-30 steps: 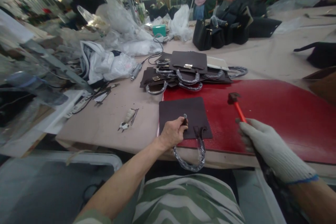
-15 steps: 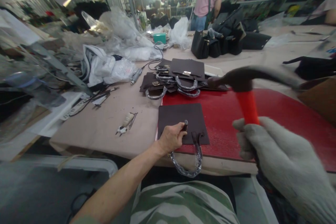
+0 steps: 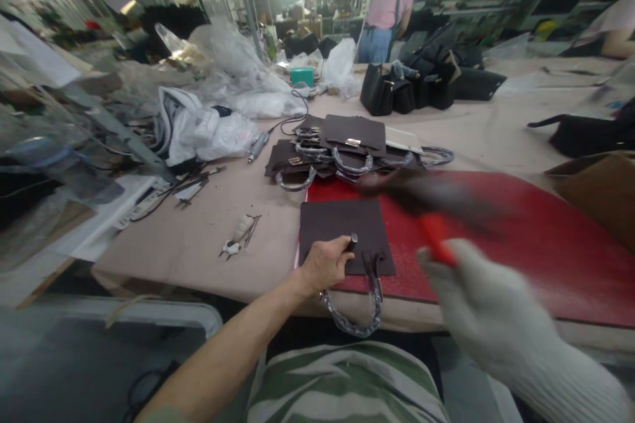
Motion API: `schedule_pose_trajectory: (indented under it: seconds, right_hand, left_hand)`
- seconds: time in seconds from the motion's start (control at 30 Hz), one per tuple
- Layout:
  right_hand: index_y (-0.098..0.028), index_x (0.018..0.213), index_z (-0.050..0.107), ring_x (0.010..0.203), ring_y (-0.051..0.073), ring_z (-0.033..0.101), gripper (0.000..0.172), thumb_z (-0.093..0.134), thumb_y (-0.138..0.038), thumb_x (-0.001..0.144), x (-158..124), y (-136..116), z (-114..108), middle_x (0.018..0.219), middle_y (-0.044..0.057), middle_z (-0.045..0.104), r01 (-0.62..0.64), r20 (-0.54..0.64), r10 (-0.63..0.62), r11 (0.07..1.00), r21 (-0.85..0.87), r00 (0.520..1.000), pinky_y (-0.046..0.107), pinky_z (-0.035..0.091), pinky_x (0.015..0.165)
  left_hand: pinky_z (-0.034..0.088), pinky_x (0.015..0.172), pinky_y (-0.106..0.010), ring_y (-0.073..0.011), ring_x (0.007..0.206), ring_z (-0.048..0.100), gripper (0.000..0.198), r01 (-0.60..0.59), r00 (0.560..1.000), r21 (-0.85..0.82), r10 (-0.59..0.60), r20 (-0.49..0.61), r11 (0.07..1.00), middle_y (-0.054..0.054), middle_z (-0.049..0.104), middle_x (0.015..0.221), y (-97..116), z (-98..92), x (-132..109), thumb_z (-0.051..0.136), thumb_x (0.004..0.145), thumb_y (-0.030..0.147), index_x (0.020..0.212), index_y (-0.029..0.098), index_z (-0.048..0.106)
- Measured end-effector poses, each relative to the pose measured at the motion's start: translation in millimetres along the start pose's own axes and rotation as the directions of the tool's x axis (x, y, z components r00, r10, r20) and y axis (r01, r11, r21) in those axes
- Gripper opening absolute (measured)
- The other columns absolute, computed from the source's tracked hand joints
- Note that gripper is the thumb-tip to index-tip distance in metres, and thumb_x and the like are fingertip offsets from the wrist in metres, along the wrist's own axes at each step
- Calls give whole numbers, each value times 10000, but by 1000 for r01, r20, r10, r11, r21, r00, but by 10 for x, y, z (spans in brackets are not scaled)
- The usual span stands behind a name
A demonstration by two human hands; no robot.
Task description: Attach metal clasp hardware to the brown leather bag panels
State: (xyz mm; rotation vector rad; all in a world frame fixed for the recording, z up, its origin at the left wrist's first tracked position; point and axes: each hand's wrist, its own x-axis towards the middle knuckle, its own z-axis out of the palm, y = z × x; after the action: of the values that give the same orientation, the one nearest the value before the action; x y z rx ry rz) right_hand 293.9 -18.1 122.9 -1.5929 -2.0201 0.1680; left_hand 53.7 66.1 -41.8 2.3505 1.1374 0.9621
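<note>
My bare left hand point(image 3: 323, 267) pinches a short metal punch point(image 3: 353, 240), upright on a dark brown leather bag panel point(image 3: 342, 219). That panel lies on a red mat, and its plastic-wrapped carrying handle point(image 3: 353, 329) hangs over the table's near edge. In a knitted glove, my right hand point(image 3: 489, 307) is closed around the red grip of a claw hammer point(image 3: 437, 238). Hammer and glove are smeared by motion. The hammer head is above the mat, to the right of the punch and apart from it.
Beyond the panel is a stack of similar brown panels point(image 3: 354, 129) with wrapped handles. The red mat point(image 3: 520, 244) spreads to the right. Nippers point(image 3: 231, 248) and a pen-like tool point(image 3: 258, 147) lie left. Black bags point(image 3: 380, 89) stand farther back, near a person in pink point(image 3: 389, 6).
My right hand has swung the hammer down and to the left, toward the punch. My left hand holds the punch in nearly the same place.
</note>
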Motion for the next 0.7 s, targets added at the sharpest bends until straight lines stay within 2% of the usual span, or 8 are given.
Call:
schedule_pose_trajectory:
  seconds: [0.07,0.13,0.23,0.3,0.43,0.53,0.63,0.7]
  right_hand:
    - [-250,751,540,431,197,544,269,511,-425,953,-36,48,98,545,21,593,5,184,6,998,-59,983,305,301,469]
    - [-251,736,510,481,197,565,306,471,-451,964,-16,108,169,569,19,599,-62,288,73,997,-49,955,301,334,505]
    - [-252,748,456,548,174,548,352,397,-484,1006,123,169,301,623,4,589,-203,259,189,979,27,947,286,359,546]
    - [-249,752,432,578,170,538,333,397,-452,1014,252,198,479,636,-1,570,-260,260,249,966,9,933,282,342,558]
    - [-220,844,511,694,188,611,257,449,-397,1020,462,263,965,751,41,641,-341,381,373,928,-149,846,282,340,606]
    - [-195,913,586,792,218,656,242,542,-422,986,524,309,1215,849,91,693,-366,434,410,912,-183,803,285,355,639]
    - [-182,976,626,821,249,668,267,562,-441,969,529,351,1294,879,118,706,-389,452,433,901,-192,780,300,355,639]
    - [-182,994,633,814,260,670,279,539,-444,977,519,375,1298,881,122,709,-405,460,450,892,-200,765,307,352,633]
  left_hand:
    - [596,761,-298,-232,851,770,209,2,1000,-19,-2,3,1000,-55,764,944,-11,9,-2,576,905,119,1092,208,605]
    - [594,770,-298,-230,859,767,194,3,1000,-43,-3,-5,999,-56,762,943,-20,11,-6,575,909,126,1084,207,604]
    - [590,793,-298,-224,869,762,125,14,1000,-88,-16,-15,996,-61,754,945,-18,-10,-8,578,922,152,1034,203,603]
    - [587,791,-295,-215,840,755,90,27,999,-115,-29,-15,993,-57,749,918,-4,-40,-4,590,925,177,1011,200,608]
    - [586,802,-297,-203,816,741,89,47,998,-136,-51,-31,990,-55,750,892,29,-94,1,624,931,241,1008,199,644]
    - [590,826,-307,-206,844,737,104,75,995,-181,-84,-46,981,-67,763,912,37,-101,-2,649,919,266,987,195,683]
    - [601,819,-301,-198,836,746,106,195,972,-327,-227,-64,925,-69,778,902,23,-103,9,641,908,262,944,184,704]
    - [613,803,-287,-187,828,757,137,304,922,-477,-381,-71,825,-66,792,904,-2,-129,20,622,915,269,970,173,704]
